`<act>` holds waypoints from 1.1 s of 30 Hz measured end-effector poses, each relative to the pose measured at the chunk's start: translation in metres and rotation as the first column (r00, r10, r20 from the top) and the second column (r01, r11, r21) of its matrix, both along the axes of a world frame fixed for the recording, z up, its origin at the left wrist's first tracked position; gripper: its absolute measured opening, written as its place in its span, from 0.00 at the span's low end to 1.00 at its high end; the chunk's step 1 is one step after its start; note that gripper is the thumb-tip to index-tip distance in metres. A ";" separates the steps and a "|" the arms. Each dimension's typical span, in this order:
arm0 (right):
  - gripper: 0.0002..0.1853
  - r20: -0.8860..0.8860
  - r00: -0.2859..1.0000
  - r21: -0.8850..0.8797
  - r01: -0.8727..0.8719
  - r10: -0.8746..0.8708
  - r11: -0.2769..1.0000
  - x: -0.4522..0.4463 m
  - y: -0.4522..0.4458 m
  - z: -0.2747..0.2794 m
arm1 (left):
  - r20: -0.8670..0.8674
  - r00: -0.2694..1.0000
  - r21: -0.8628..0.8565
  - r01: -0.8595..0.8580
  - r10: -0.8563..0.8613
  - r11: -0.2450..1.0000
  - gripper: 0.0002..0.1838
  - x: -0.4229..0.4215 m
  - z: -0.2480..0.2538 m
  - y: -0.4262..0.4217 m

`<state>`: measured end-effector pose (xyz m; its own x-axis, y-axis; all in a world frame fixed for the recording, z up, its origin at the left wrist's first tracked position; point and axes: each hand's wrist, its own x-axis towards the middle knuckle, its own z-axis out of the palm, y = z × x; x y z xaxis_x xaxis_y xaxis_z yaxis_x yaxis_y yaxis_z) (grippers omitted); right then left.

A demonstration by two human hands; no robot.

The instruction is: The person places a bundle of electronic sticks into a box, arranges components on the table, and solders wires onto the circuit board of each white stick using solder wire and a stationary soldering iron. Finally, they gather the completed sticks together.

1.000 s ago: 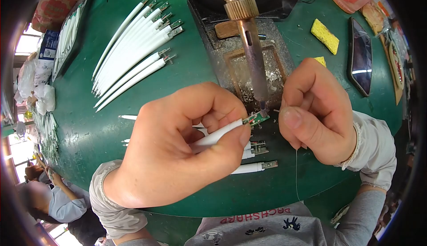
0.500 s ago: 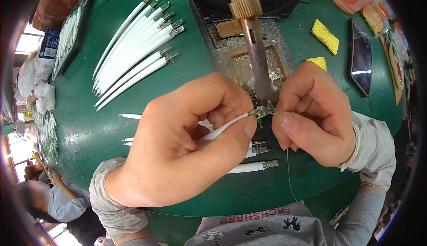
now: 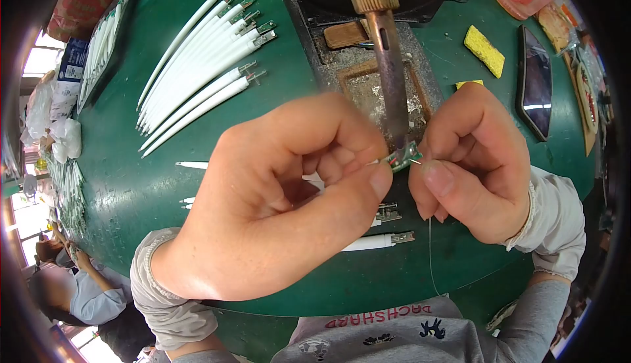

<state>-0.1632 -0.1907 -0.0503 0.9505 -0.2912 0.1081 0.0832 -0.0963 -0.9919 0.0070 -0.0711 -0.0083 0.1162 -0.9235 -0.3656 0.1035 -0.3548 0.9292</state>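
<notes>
My left hand point(image 3: 282, 212) is closed in a pinch on a white pen-like tube, mostly hidden by the fingers. Its small green circuit board point(image 3: 409, 155) sticks out past the fingertips, right at the tip of a soldering iron point(image 3: 389, 67) that points down from above. Between thumb and forefinger, my right hand point(image 3: 480, 172) pinches a thin solder wire point(image 3: 430, 254), whose short end reaches the board. The rest of the wire trails down toward the table's near edge. Another white tube point(image 3: 369, 243) with a metal-ended board lies below my left hand.
Several white tubes point(image 3: 197, 67) lie fanned out at upper left. Under the iron sits a stained soldering stand point(image 3: 420, 54) holding a brown sponge point(image 3: 345, 35). To the right are a yellow sponge point(image 3: 485, 51) and a phone point(image 3: 534, 84). Another person point(image 3: 98, 297) is at far left.
Both hands have shifted slightly right in view. My left hand has turned, so less of the white tube shows, and the board still sits at the iron's tip.
</notes>
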 end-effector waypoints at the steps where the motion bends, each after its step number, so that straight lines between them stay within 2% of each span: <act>1: 0.10 0.013 1.000 0.024 0.004 -0.005 1.000 -0.001 0.000 -0.001 | -0.072 0.997 0.098 0.010 -0.003 0.995 0.06 0.001 0.002 0.000; 5: 0.12 0.039 0.999 0.091 -0.007 0.003 0.996 -0.003 -0.002 -0.003 | -0.111 0.994 0.078 0.030 -0.022 0.997 0.06 -0.002 -0.008 0.006; 7: 0.12 0.018 1.000 0.105 0.005 -0.007 0.995 -0.003 -0.001 -0.003 | 0.204 0.973 -0.134 0.140 -0.111 0.981 0.06 0.001 -0.014 0.008; 11: 0.11 -0.063 0.998 0.180 0.012 0.000 0.984 -0.005 -0.001 -0.004 | 0.307 0.941 -0.078 0.176 -0.144 0.981 0.06 0.000 -0.010 0.010; 13: 0.11 -0.055 0.998 0.166 -0.017 0.027 0.986 -0.006 -0.001 -0.004 | 0.445 0.883 -0.231 0.273 -0.148 0.934 0.06 0.001 -0.015 0.011; 18: 0.12 -0.055 0.992 0.092 -0.105 0.110 0.990 -0.007 -0.003 -0.004 | 0.457 0.886 -0.298 0.229 -0.072 0.927 0.07 -0.007 -0.019 0.013; 20: 0.12 -0.076 0.987 -0.012 -0.140 0.139 0.990 -0.008 -0.004 -0.005 | 0.459 0.887 -0.323 0.216 -0.047 0.921 0.06 -0.007 -0.020 0.014; 24: 0.11 -0.054 0.993 -0.026 -0.106 0.104 0.994 -0.008 -0.001 -0.006 | 0.499 0.864 -0.324 0.249 -0.058 0.913 0.06 -0.005 -0.020 0.013; 26: 0.10 -0.044 0.993 -0.101 -0.115 0.111 0.988 -0.008 -0.002 -0.004 | 0.511 0.858 -0.330 0.256 -0.056 0.909 0.06 -0.005 -0.020 0.013; 29: 0.10 -0.098 0.987 -0.103 -0.134 0.124 0.986 -0.010 -0.003 -0.001 | 0.527 0.848 -0.346 0.272 -0.054 0.898 0.07 -0.005 -0.019 0.013; 32: 0.11 -0.106 0.989 -0.073 -0.114 0.106 0.991 -0.010 -0.006 -0.001 | 0.556 0.828 -0.290 0.277 -0.074 0.916 0.07 -0.005 -0.016 0.013; 33: 0.11 -0.104 0.989 -0.075 -0.115 0.107 0.990 -0.010 -0.005 -0.001 | 0.621 0.775 -0.280 0.359 -0.117 0.890 0.08 -0.002 -0.017 0.014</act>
